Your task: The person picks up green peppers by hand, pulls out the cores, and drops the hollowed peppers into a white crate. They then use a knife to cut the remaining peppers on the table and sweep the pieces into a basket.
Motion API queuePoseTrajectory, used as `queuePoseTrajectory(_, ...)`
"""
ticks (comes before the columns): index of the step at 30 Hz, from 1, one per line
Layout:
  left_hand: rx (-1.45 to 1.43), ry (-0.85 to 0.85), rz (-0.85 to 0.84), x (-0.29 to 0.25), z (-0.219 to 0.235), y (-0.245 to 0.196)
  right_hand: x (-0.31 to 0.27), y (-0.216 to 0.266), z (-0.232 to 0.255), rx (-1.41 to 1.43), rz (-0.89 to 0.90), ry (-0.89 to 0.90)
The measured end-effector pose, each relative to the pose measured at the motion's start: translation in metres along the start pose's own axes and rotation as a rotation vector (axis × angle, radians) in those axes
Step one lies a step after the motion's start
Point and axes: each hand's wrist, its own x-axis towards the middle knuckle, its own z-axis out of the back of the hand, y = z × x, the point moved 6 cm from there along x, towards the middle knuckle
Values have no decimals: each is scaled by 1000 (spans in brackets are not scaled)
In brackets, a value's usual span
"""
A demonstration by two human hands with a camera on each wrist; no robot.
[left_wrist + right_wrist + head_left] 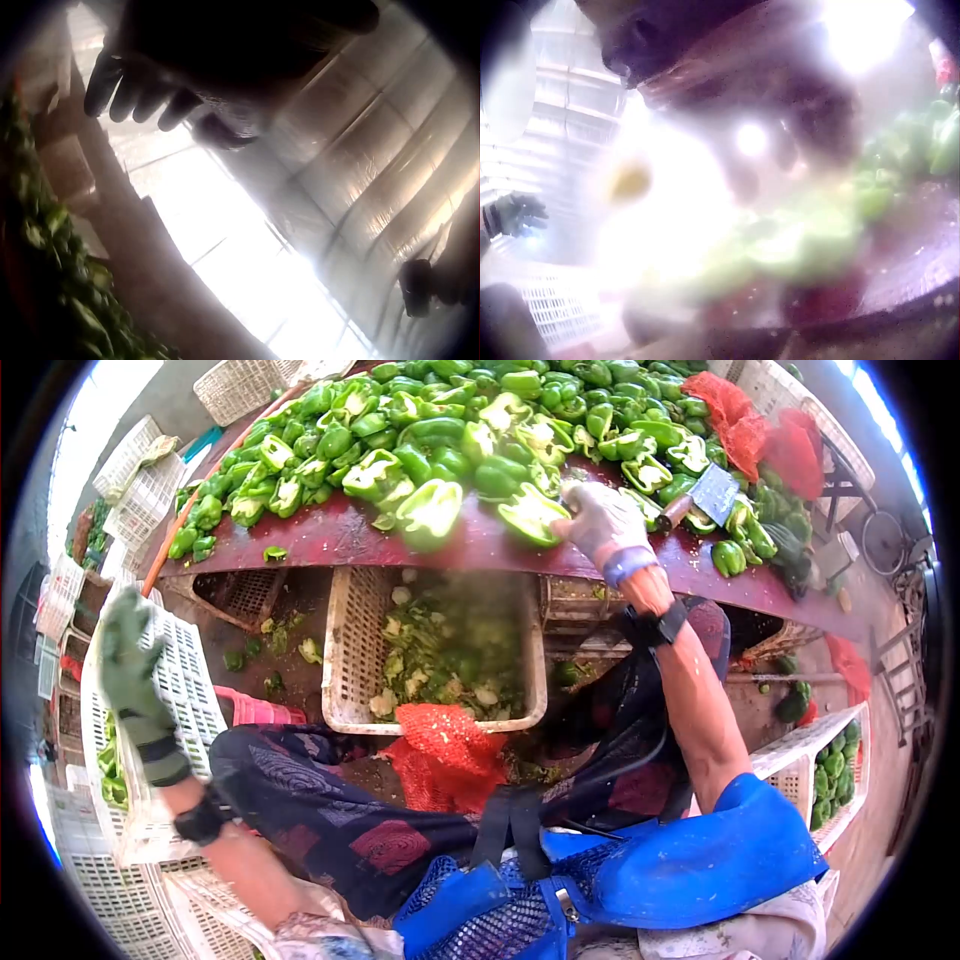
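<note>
My right hand (608, 525), in a pale glove, is at the table's front edge. Its thumb and fingers pinch the right side of a halved green pepper (530, 517), whose pale inside faces up. Another pepper half (430, 513) lies just left of it. Off to the left, my left hand (133, 660) in a dark green glove holds nothing. Its fingers stretch out above a white crate (185, 670) with green pieces inside. The left wrist view shows those gloved fingers (124, 97) spread. Glare and blur cover most of the right wrist view.
Green peppers (600, 400) heap across the dark red table (330, 535). A cleaver (714, 494) lies right of my right hand. Below the edge stands a crate (335, 660) of pepper scraps, with red netting (440, 755) over its rim. More crates (800, 770) flank my legs.
</note>
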Motion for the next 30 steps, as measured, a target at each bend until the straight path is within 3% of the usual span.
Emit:
queuePoseTrajectory(2, -110, 138, -137, -22, -88, -27, 15, 10, -23, -57, 22, 95)
queuePoseTrajectory(4, -445, 305, 118, -46, -166, -62, 11, 14, -35, -85, -14, 60)
queuePoseTrajectory(5, -579, 386, 109, -59, -206, -76, 16, 1, -61, -34, -53, 90)
queuePoseTrajectory(6, -888, 463, 297, -73, -242, -76, 19, -7, -79, 18, -90, 124)
queuePoseTrajectory(7, -971, 588, 438, -84, -275, -75, 15, -3, -72, 132, -125, 143)
queuePoseTrajectory(8, -1018, 750, 428, -96, -301, -84, 9, 4, -66, 300, -84, 150)
queuePoseTrajectory(9, -1166, 802, 602, -107, -321, -98, 0, 11, -60, 468, -42, 156)
queuePoseTrajectory(11, -1414, 900, 533, -110, -336, -114, -21, 36, -45, 676, 139, 121)
queuePoseTrajectory(12, -1606, 740, 876, -117, -344, -113, -31, 51, -35, 719, 274, 81)
queuePoseTrajectory(13, -1893, 769, 768, -115, -350, -114, -35, 72, -25, 577, 523, 129)
queuePoseTrajectory(14, -1936, 694, 782, -111, -349, -110, -45, 83, -22, 377, 722, 0)
queuePoseTrajectory(17, -1838, 481, 782, -114, -340, -98, -53, 96, -5, 511, 786, 142)
queuePoseTrajectory(20, -1729, 320, 746, -124, -324, -87, -67, 119, 13, 685, 675, 145)
queuePoseTrajectory(21, -1682, 260, 732, -131, -316, -82, -72, 127, 5, 605, 593, 70)
queuePoseTrajectory(23, -1580, 136, 691, -143, -300, -74, -88, 156, 16, 404, 595, 88)
queuePoseTrajectory(25, -1499, 3, 636, -151, -289, -68, -101, 157, -13, 311, 626, 10)
queuePoseTrajectory(26, -1471, -69, 612, -153, -284, -66, -104, 155, -28, 416, 575, 76)
queuePoseTrajectory(27, -1456, -131, 599, -155, -281, -61, -107, 150, -39, 477, 653, 11)
queuePoseTrajectory(30, -1427, -295, 592, -157, -271, -53, -111, 150, -61, 435, 581, 69)
